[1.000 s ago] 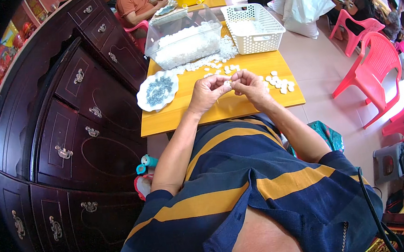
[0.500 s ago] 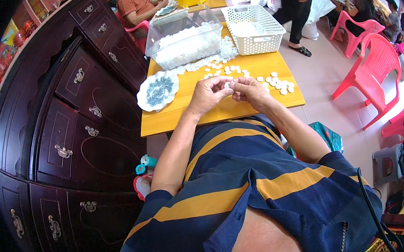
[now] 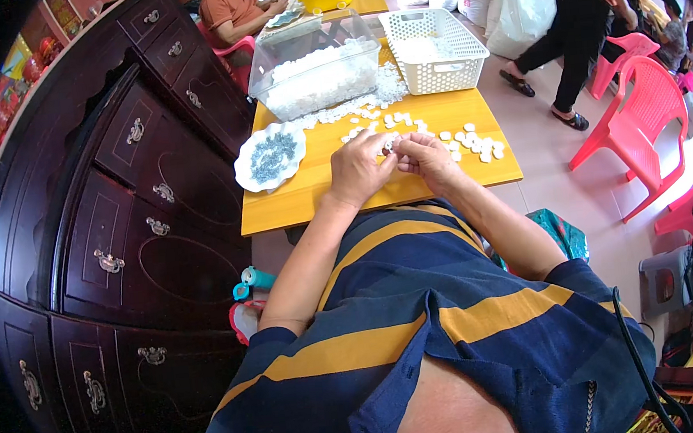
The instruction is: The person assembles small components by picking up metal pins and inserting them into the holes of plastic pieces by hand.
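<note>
1. My right hand is pinched closed at the fingertips on a small white piece, just above the near half of the yellow table.
2. My left hand has thumb and forefinger slightly parted about the same piece; I cannot tell whether they press on it.
3. Loose white pieces lie at 3 o'clock from my hands.
4. A scalloped white plate sits at 9 o'clock, bearing blue-grey bits.
5. A clear bin of white pieces stands at 11 o'clock.
6. A white perforated basket stands beside it at 1 o'clock.
7. Farther off, a person in black trousers is at 2 o'clock.
</note>
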### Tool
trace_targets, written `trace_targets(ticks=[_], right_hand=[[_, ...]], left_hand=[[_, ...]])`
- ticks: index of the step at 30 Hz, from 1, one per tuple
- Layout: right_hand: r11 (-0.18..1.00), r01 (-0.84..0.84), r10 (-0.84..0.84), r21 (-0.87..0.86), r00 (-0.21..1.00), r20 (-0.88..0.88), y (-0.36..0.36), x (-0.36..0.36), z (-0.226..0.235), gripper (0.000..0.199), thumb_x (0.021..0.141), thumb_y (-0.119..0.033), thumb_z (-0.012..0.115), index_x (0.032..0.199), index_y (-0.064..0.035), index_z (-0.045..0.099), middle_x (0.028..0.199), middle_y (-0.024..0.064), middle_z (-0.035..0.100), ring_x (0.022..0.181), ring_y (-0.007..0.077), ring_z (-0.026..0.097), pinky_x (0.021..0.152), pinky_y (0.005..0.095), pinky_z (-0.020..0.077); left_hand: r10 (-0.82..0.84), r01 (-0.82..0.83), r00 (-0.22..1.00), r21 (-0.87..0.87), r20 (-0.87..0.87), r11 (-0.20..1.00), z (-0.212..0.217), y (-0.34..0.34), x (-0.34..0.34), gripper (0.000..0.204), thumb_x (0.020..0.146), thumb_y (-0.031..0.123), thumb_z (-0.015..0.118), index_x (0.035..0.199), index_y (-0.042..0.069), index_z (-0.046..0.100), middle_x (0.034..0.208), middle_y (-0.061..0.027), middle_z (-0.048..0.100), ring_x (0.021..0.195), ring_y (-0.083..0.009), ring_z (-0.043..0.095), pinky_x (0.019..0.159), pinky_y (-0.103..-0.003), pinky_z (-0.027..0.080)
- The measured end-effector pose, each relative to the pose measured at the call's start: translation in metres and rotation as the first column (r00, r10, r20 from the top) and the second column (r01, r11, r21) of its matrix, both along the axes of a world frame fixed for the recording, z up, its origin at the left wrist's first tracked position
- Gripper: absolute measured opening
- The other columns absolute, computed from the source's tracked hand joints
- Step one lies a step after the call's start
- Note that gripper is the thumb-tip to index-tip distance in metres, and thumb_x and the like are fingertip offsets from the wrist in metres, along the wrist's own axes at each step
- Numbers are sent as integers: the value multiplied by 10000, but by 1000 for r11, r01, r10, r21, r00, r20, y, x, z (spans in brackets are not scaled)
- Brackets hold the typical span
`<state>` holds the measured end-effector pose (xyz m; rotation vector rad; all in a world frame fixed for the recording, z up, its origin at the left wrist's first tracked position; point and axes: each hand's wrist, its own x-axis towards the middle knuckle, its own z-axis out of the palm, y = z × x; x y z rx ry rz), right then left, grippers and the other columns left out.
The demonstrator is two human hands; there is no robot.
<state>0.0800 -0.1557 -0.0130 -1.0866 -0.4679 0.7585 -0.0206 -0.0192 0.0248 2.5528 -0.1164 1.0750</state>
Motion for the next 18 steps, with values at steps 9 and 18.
trace_targets(ticks=[9,18], right_hand=[[1000,-8,8,16,999,-41,5,0,-8,60,929,-202,670,936,-142,666,836,-74,634,714,15,555,684,187,475],[999,-18,20,27,994,-103,6,-1,-7,69,924,-200,674,925,-132,662,803,-66,628,680,30,554,646,192,478]], left_hand=[[-25,23,999,-59,-37,998,-10,2,5,230,788,148,725,1004,71,703,871,-113,683,765,-306,672,678,-391,545],[-39,37,999,-76,-34,996,-11,2,5,233,792,127,713,1016,67,701,903,-124,697,781,-312,677,692,-389,545]])
